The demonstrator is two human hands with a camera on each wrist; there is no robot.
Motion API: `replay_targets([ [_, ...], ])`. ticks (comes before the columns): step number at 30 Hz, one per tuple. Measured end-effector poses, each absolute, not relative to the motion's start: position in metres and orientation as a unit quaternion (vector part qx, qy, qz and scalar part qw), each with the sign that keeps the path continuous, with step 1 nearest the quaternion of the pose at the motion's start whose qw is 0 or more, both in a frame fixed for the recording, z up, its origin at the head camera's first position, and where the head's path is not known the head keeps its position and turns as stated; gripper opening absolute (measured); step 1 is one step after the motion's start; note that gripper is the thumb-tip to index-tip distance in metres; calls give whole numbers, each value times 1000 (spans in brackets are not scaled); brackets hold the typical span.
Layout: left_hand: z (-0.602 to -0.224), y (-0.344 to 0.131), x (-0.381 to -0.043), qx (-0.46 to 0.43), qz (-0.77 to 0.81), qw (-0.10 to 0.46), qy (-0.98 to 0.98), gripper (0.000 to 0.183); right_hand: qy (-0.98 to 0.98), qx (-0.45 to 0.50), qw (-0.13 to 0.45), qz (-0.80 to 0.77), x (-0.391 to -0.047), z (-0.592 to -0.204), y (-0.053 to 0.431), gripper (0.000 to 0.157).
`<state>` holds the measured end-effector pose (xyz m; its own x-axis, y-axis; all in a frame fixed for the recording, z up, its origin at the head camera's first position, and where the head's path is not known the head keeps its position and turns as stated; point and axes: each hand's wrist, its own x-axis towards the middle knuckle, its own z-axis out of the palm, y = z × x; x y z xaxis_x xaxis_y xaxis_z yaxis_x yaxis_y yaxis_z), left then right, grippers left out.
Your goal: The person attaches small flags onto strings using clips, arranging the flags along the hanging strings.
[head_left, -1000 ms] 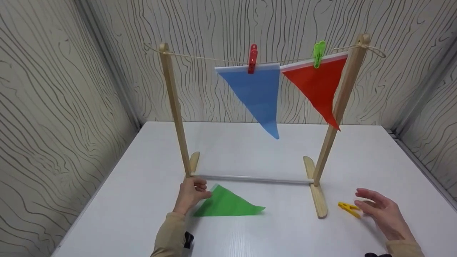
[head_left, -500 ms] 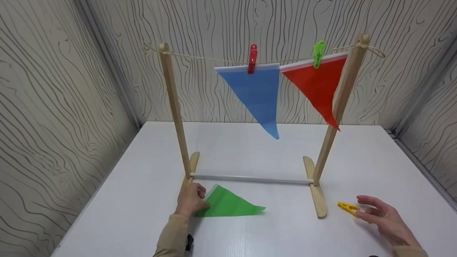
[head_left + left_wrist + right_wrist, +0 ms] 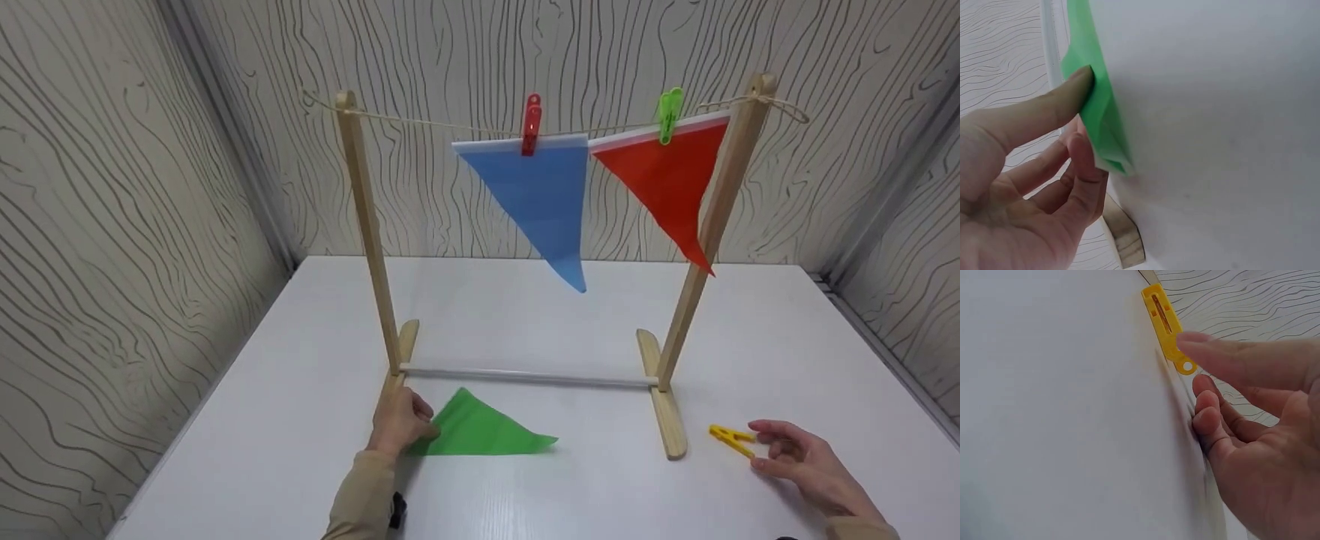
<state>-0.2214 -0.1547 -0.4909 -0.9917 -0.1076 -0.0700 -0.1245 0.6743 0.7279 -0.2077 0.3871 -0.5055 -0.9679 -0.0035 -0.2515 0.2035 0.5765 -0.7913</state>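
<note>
A green triangular flag lies on the table in front of the wooden stand. My left hand pinches its left edge between thumb and fingers; in the left wrist view the thumb lies over the green flag, fingertips beneath. On the right, a yellow clothespin rests on the table, handles towards my right hand. Thumb and forefinger there are spread around the handle ends. In the right wrist view a fingertip partly covers the yellow clothespin; whether it touches cannot be told.
The wooden stand carries a string between its posts. From it hang a blue flag under a red clothespin and a red flag under a green clothespin. A white rod joins the posts.
My left hand has come slightly nearer and taken hold of the green flag's edge, whose top corner shifted a little right. My right hand has lowered slightly; its thumb and forefinger have parted around the clothespin's handles.
</note>
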Motion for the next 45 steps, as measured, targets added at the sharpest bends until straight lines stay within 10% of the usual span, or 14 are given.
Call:
replay_targets([
  [45, -484, -167, -223, -35, 514, 30, 857, 22, 919, 49, 77, -384, -213, -505, 384, 66],
])
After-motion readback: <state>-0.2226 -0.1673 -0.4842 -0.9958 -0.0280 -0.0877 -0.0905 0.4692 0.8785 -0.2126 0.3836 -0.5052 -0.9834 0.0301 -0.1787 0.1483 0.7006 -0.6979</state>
